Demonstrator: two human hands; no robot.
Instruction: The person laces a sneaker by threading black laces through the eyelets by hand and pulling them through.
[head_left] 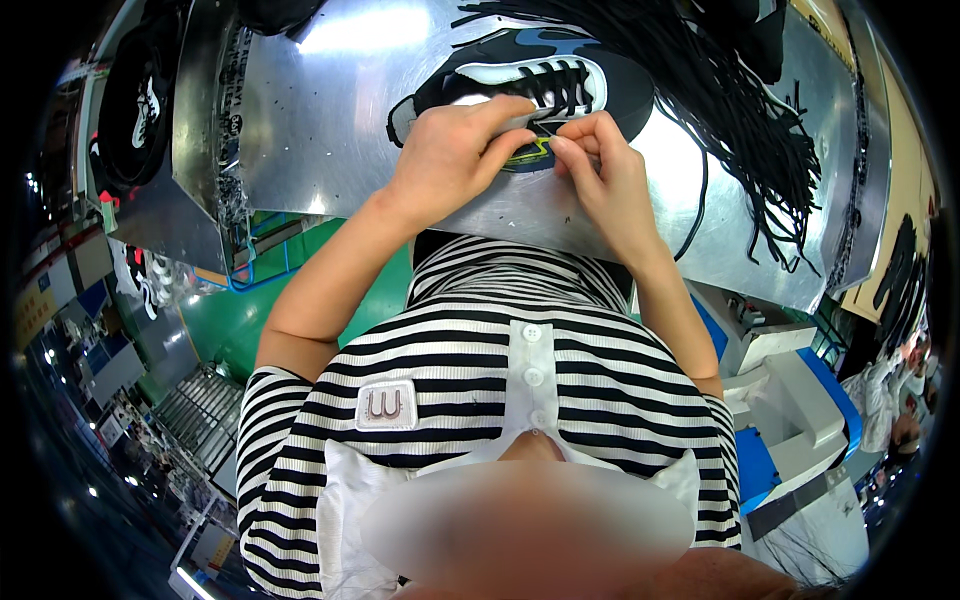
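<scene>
A black, white and grey sneaker upper (pixel 575 88) lies sideways on the metal table, its black lace criss-crossed through several eyelets. Blue-grey and yellow-green trim shows on its sides. My left hand (pixel 450 155) is closed at the near edge of the lacing, thumb and forefinger gripping the shoe. Close beside it, my right hand (pixel 612 185) pinches with thumb and forefinger at what looks like a thin dark lace end near the eyelets. The fingers partly hide that end and the near side of the shoe.
A thick bundle of loose black shoelaces (pixel 745 130) spreads over the table's right side, with one strand hanging near my right forearm. The metal table (pixel 310 120) has a raised left edge. At far left, a black bin (pixel 135 110) holds another shoe. A white-and-blue machine (pixel 790 410) stands at right.
</scene>
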